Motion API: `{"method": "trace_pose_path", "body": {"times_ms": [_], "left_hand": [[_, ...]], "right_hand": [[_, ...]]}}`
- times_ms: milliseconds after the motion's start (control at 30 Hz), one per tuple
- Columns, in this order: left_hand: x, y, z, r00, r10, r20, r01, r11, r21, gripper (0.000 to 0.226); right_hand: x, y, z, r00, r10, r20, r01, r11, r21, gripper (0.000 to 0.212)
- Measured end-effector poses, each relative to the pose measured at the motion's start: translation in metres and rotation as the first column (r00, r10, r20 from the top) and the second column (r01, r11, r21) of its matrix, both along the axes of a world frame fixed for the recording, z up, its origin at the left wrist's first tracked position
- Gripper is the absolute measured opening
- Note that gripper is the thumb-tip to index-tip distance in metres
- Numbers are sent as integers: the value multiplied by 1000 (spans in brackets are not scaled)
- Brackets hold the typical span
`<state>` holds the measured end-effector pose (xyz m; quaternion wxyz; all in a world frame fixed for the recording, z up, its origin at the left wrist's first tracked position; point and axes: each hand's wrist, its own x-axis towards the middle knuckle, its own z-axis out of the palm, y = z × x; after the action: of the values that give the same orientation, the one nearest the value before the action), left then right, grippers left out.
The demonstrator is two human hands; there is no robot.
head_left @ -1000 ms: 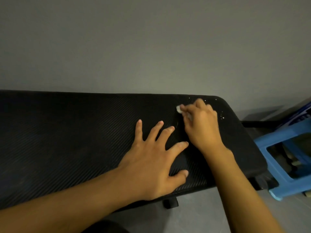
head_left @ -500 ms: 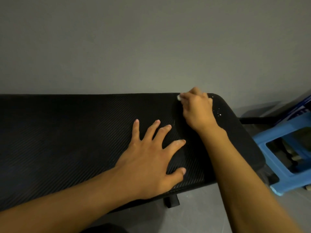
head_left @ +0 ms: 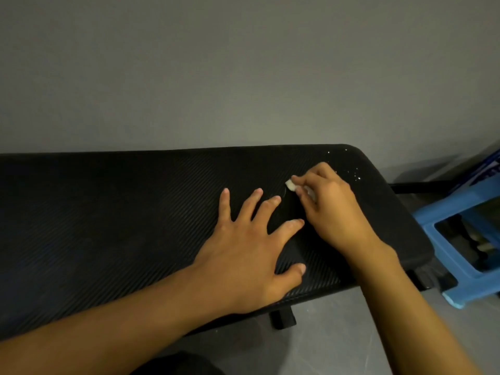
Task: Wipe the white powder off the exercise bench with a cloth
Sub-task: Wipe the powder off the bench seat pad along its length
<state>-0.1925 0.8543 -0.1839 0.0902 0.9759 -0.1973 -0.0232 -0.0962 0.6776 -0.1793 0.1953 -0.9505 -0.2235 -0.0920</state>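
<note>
White powder (head_left: 356,176) lies as scattered specks near the far right corner of the black exercise bench (head_left: 108,212), with a few more at its far edge. Just left of the specks, the right hand (head_left: 334,209) pinches a small white cloth (head_left: 290,185) between curled fingers and thumb, low against the ribbed pad. The left hand (head_left: 249,250) rests flat on the bench beside it, fingers straight and spread, holding nothing. A blue stool (head_left: 460,209) stands on the grey floor (head_left: 338,334) right of the bench.
</note>
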Motion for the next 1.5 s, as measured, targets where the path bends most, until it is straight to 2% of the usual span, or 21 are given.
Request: {"method": "trace_pose_path", "body": {"times_ms": [67, 167, 233, 267, 433, 467, 533, 600, 633, 833, 933, 1033, 1100, 1267, 1500], "left_hand": [[0, 1, -1, 1000, -2, -1, 2, 1000, -2, 71], [-1, 0, -3, 1000, 5, 11, -4, 1000, -17, 71], [-1, 1, -3, 1000, 8, 20, -8, 1000, -25, 72], [-1, 2, -3, 1000, 10, 24, -9, 1000, -27, 72], [-1, 1, -1, 1000, 5, 9, -5, 1000, -19, 71], [-1, 1, -1, 1000, 5, 6, -5, 1000, -24, 71], [0, 2, -1, 1000, 6, 12, -5, 999, -38, 71], [-1, 2, -2, 1000, 7, 13, -6, 1000, -30, 71], [-1, 2, -2, 1000, 6, 12, -6, 1000, -22, 71], [-1, 2, -2, 1000, 9, 14, -9, 1000, -27, 72], [-1, 2, -2, 1000, 13, 12, -12, 1000, -18, 72], [-1, 1, -1, 1000, 14, 16, -14, 1000, -7, 71], [-1, 2, -1, 1000, 14, 19, -14, 1000, -7, 71], [-2, 2, -2, 1000, 14, 19, -13, 1000, -19, 72], [-1, 2, -2, 1000, 19, 22, -19, 1000, -20, 72]], "right_hand": [[6, -9, 2, 999, -49, 6, 49, 999, -13, 28], [32, -23, 0, 952, -303, 35, 303, 953, 4, 27], [36, -21, 1, 912, -408, 32, 407, 913, 27, 28], [32, -17, -1, 915, -400, 40, 400, 916, 18, 27], [4, -17, -3, 988, -145, 46, 146, 989, -22, 25], [9, -23, -3, 985, -159, 65, 163, 986, -47, 25], [30, -41, -3, 947, -307, 89, 312, 949, -44, 25], [45, -52, 1, 879, -474, 46, 475, 880, -2, 25], [45, -52, 1, 864, -502, 27, 503, 865, -1, 26], [-19, -43, -5, 962, -267, 50, 267, 964, 10, 26], [3, -60, -3, 916, -393, 85, 393, 919, 20, 26], [43, -70, 3, 836, -548, 23, 548, 836, 25, 30], [47, -67, 3, 833, -554, -3, 553, 832, 30, 30], [8, -68, -5, 903, -424, 68, 424, 905, 21, 23], [68, -69, 2, 836, -548, 37, 546, 836, 53, 25]]}}
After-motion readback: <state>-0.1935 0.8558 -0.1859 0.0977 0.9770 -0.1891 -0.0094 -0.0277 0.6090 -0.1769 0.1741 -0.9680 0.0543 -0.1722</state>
